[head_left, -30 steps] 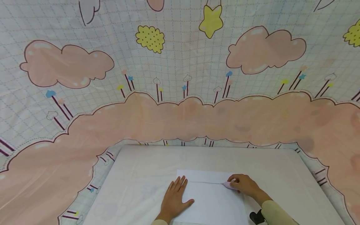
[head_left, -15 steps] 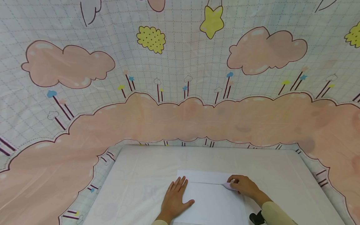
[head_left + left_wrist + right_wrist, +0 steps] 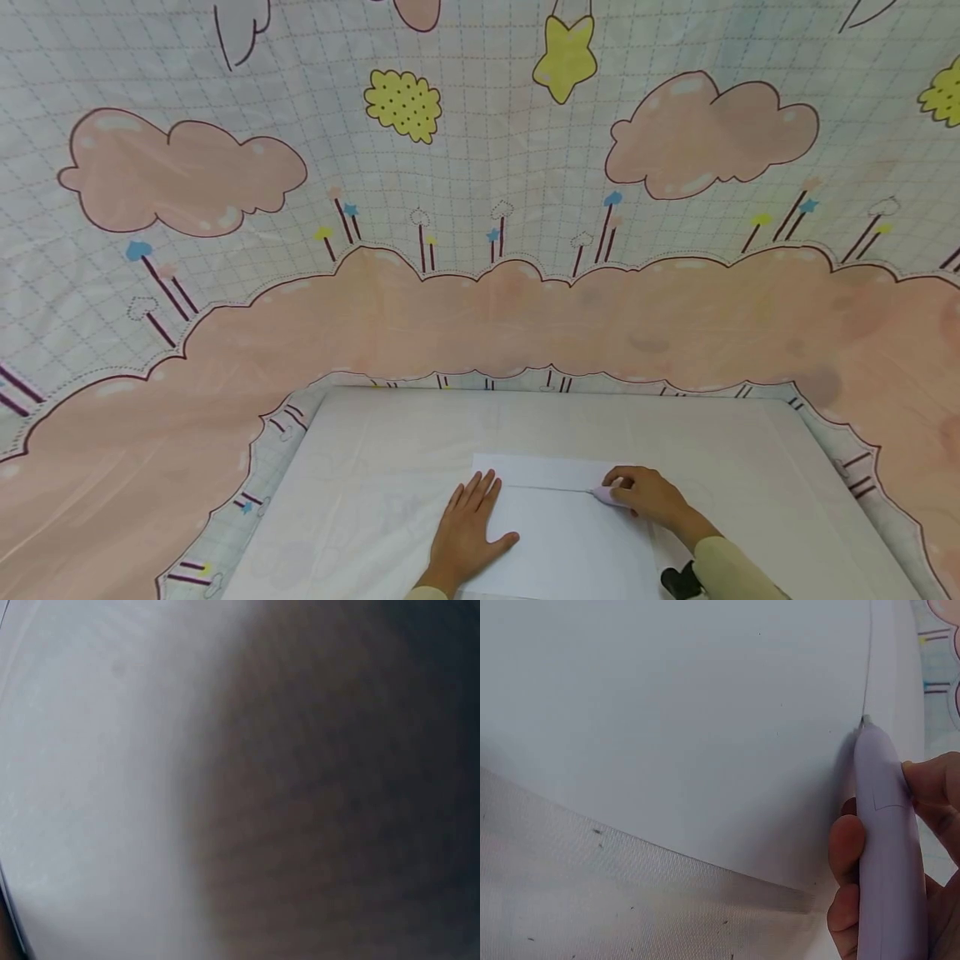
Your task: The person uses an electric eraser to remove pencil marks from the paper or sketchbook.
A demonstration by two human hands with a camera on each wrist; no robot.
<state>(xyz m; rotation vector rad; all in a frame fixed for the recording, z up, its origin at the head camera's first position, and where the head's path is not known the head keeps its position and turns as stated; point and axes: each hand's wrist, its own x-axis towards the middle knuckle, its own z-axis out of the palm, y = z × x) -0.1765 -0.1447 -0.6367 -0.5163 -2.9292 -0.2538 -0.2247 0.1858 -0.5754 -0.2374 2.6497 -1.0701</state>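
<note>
Down near the front edge of the white table [image 3: 375, 433], a white sheet of paper [image 3: 570, 542] lies flat, and both hands rest on it. The left hand [image 3: 468, 533] lies palm down on the sheet's left part, fingers straight and slightly spread toward the far side, pressing the paper to the table and holding nothing. In the left wrist view only a dark blur fills the right side against a pale surface, so nothing more can be told from it. The right hand [image 3: 647, 496] sits on the right part of the sheet, well apart from the left, with its fingers curled round a pale lilac pen-like tool [image 3: 885, 847]. The right wrist view shows thumb and fingers [image 3: 845, 847] pinching the tool's barrel from both sides, its tip touching the paper at the end of a thin straight line [image 3: 547, 488]. That line runs left from the tip across the sheet toward the left hand's fingertips, parallel to the far edge. A cream sleeve [image 3: 731, 575] covers the right forearm, with a dark wrist strap [image 3: 675, 581] just beside it. Behind the table hangs a cloth backdrop [image 3: 480, 208] printed with pink clouds, yellow stars and a pale grid.
</note>
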